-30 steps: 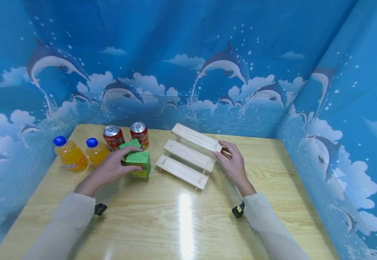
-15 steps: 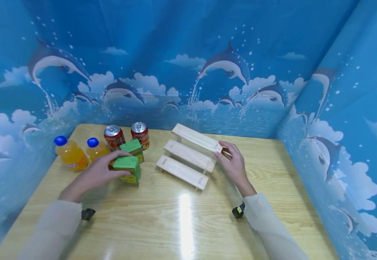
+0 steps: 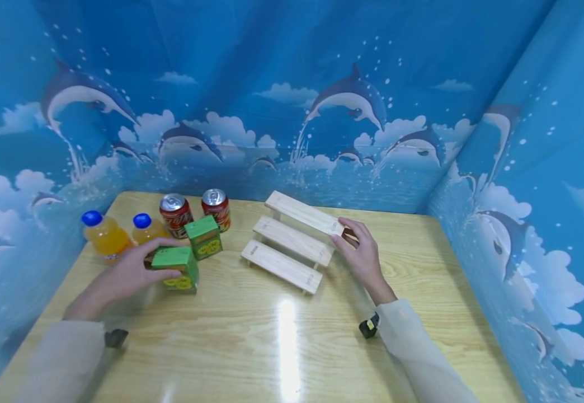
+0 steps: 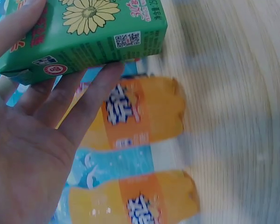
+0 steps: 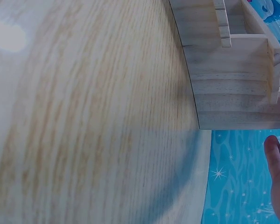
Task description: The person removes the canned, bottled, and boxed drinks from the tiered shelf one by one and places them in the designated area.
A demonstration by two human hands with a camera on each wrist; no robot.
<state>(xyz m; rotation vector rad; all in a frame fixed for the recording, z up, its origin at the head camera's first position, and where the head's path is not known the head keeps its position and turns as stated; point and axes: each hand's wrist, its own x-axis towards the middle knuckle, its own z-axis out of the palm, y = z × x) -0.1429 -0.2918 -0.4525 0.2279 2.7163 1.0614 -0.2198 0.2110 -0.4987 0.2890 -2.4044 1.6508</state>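
Observation:
My left hand (image 3: 128, 274) grips a green drink carton (image 3: 175, 266) with yellow flowers printed on it, thumb on one side and fingers on the other. In the left wrist view, the carton (image 4: 98, 37) shows its flower print and a QR code. A second green drink carton (image 3: 204, 238) stands just behind. My right hand (image 3: 361, 254) holds the right end of the top step of a pale wooden three-step display stand (image 3: 292, 238). In the right wrist view, the stand's side panel (image 5: 233, 84) shows, with only part of the hand (image 5: 279, 182) at the edge.
Two orange soda bottles with blue caps, one left (image 3: 108, 235) and one nearer the cartons (image 3: 148, 228), stand at the table's left. Behind the cartons are two red soda cans, one left (image 3: 176, 215) and one right (image 3: 216, 209). A dolphin-print curtain (image 3: 272, 112) encloses the wooden table (image 3: 372, 364).
My left hand has carried the gripped carton left and toward me, away from the stand, uncovering the second carton. The right hand and the stand have stayed in place.

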